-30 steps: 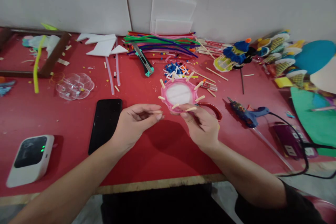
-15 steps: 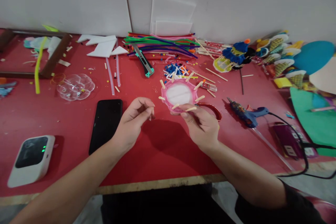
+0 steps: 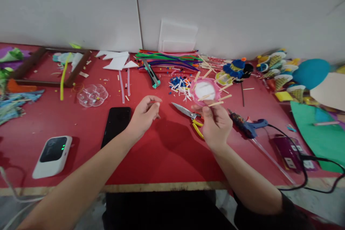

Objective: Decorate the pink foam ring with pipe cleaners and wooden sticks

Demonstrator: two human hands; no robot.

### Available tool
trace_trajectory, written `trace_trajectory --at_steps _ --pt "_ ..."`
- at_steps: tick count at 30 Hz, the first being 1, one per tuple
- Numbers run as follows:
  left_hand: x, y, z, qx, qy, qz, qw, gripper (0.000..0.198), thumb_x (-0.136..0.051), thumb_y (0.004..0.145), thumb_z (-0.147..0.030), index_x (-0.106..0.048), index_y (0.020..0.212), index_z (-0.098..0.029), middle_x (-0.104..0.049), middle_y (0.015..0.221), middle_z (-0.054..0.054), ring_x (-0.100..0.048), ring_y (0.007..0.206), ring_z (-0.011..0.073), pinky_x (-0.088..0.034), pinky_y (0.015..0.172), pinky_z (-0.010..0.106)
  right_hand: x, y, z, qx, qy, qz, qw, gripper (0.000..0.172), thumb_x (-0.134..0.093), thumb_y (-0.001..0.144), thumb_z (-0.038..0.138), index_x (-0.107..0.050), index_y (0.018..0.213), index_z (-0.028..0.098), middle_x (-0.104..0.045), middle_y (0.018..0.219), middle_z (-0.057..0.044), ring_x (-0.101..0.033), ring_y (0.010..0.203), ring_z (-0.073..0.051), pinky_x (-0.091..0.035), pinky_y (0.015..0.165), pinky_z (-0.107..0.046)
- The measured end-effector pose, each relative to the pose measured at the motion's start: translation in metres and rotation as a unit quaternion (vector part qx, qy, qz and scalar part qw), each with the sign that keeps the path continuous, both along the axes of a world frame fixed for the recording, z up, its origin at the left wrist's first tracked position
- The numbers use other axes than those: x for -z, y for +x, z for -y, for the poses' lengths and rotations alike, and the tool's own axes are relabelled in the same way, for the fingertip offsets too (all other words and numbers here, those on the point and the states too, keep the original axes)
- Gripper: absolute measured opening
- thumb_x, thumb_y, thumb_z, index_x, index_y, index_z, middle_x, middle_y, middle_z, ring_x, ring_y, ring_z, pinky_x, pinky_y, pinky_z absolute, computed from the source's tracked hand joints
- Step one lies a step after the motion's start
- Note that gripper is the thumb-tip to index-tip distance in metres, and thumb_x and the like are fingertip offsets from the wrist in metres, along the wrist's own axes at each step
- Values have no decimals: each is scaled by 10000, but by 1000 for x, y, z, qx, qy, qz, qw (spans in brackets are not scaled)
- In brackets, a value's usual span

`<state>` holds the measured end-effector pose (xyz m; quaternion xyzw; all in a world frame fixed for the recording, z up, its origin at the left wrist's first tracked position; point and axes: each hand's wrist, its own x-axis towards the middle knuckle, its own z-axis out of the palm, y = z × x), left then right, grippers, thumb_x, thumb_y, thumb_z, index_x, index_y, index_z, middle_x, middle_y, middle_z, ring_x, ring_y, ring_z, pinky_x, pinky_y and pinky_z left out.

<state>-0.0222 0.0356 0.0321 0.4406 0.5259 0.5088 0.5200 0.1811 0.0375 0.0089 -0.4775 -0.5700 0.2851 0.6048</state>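
Observation:
My right hand (image 3: 217,125) grips the lower edge of a round craft piece (image 3: 192,88) with a white disc, a pink rim and several short wooden sticks standing out around it. It is held above the table, tilted toward me. Below it lie scissors (image 3: 184,110) with yellow inner handles, blades pointing left, partly behind my right hand. My left hand (image 3: 142,116) hovers apart from the piece, thumb and fingers drawn together; anything between the fingertips is too small to make out. A black phone (image 3: 115,124) lies beside my left wrist.
A blue glue gun (image 3: 248,125) with a clear glue stick lies at right near a purple power strip (image 3: 287,151). At the back are a utility knife (image 3: 152,75), pipe cleaners (image 3: 167,60) and foam offcuts (image 3: 117,61). A white device (image 3: 52,156) sits front left.
The round piece and my right hand have moved right, baring the scissors' blades on the table. My left hand stays apart from it. The view has shifted a little too.

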Motion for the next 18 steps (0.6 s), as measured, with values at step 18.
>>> trace_trajectory --at_steps 18 --pt "4 21 4 116 15 -11 993 311 -704 734 -217 -597 1023 -172 -735 981 79 -695 996 238 -516 902 391 6 -9 1 -94 67 143 983 157 -564 921 252 -686 1010 210 -768 929 -42 -732 829 -177 -577 769 -281"
